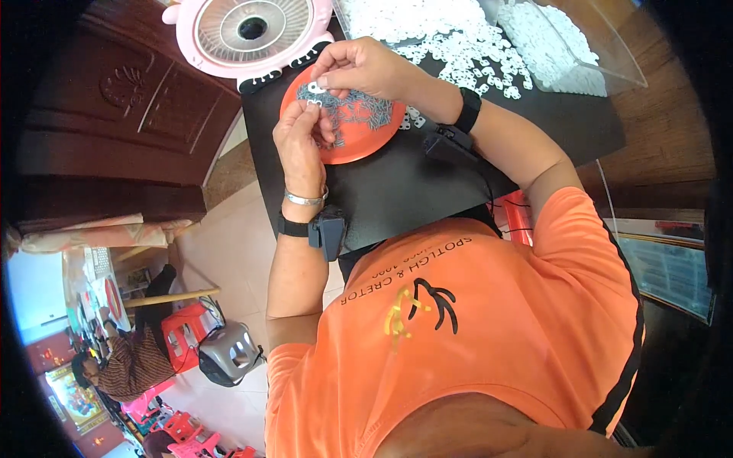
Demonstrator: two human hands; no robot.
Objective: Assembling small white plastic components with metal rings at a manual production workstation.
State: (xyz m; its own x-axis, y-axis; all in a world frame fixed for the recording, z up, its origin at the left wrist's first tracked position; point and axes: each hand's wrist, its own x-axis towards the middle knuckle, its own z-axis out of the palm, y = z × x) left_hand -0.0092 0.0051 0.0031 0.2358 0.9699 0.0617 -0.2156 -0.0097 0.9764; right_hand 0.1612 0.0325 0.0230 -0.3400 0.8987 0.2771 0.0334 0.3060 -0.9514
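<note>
My left hand [300,143] pinches a small white plastic piece [313,103] between thumb and fingertips. Just beyond it, my right hand [365,70] is closed on another small white piece with holes [315,88]. The two pieces are close together; whether they touch is hard to tell. Both hands are over a round orange plate [353,155] on the black table [405,200]. Scattered across the plate are many small grey metal pins or screws [374,112], too small to tell which. My fingers hide part of the plate's left side.
A pink round fan [253,38] stands at the table's far left. Loose white pieces [481,65] lie beyond my right forearm, beside a clear plastic container [561,57] full of them. Another person [134,359] sits off to the left, near red stools [183,336].
</note>
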